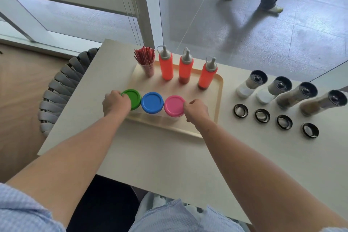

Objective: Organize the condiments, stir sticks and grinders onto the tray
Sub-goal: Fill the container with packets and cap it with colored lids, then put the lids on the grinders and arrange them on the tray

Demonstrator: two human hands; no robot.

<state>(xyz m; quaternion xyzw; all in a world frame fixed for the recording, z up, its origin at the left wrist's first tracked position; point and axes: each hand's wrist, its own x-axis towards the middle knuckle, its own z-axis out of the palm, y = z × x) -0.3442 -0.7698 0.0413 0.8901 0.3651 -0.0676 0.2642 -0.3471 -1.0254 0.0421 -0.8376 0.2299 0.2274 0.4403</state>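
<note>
A beige tray (216, 98) lies on the table. Along its far side stand a cup of red stir sticks (146, 61) and three orange squeeze bottles (166, 65) (185, 68) (207, 74). Its near side holds three clear jars in a row, with a green lid (134, 96), a blue lid (152, 102) and a pink lid (174, 105). My left hand (115, 102) grips the green-lidded jar from the left. My right hand (195, 110) is closed against the right side of the pink-lidded jar.
Right of the tray, several grinders (250, 84) (274, 89) (296, 95) (323, 102) stand on the table with several black rings (240, 110) (284, 121) in front of them. A grey woven chair (56, 88) sits at the table's left. A person walks on the floor beyond.
</note>
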